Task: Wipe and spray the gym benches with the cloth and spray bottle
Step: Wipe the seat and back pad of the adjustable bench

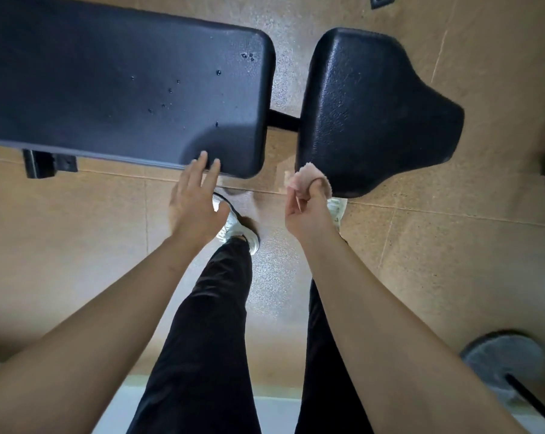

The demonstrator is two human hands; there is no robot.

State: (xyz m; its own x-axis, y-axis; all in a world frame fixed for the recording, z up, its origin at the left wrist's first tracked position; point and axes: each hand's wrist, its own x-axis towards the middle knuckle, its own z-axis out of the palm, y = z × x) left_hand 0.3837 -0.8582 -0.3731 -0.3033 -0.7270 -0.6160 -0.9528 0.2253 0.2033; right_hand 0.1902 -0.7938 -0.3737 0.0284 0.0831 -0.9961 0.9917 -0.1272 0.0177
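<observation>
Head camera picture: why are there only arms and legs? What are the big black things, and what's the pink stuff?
The camera sits on a person's head and looks down, so you see their arms and legs. The black things are gym bench cushions: a long pad with drops on it, and a seat beside it. The right hand grips a pink cloth for wiping. The left hand is open, fingers at the pad's edge. No spray bottle shows.

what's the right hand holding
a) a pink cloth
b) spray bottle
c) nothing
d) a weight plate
A: the right hand has its fingers curled round a bunched pink cloth, right at the near edge of the seat pad.
</observation>
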